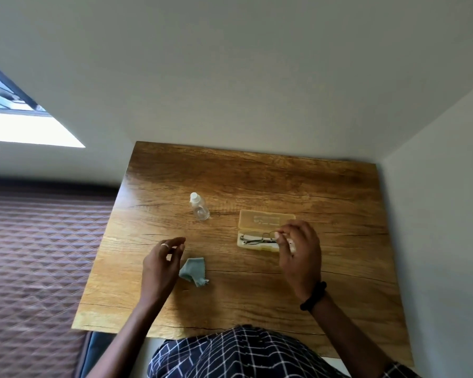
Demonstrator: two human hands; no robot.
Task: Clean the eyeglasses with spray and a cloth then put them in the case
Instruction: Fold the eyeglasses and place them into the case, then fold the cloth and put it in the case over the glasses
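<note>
pinching glasses in the open case with right hand, left hand loose and empty near cloth; casing step or first pickup unclear, spray stands apart on surface.

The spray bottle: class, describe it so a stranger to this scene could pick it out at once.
Start at the wooden table. On its far left part, beyond the left hand and the blue-grey cloth, stands the spray bottle. It alone is upright, clear, with a white cap.

Daylight from window at left (blown out); soft shadows on table; wide-angle edge stretch; mild blur.
</note>
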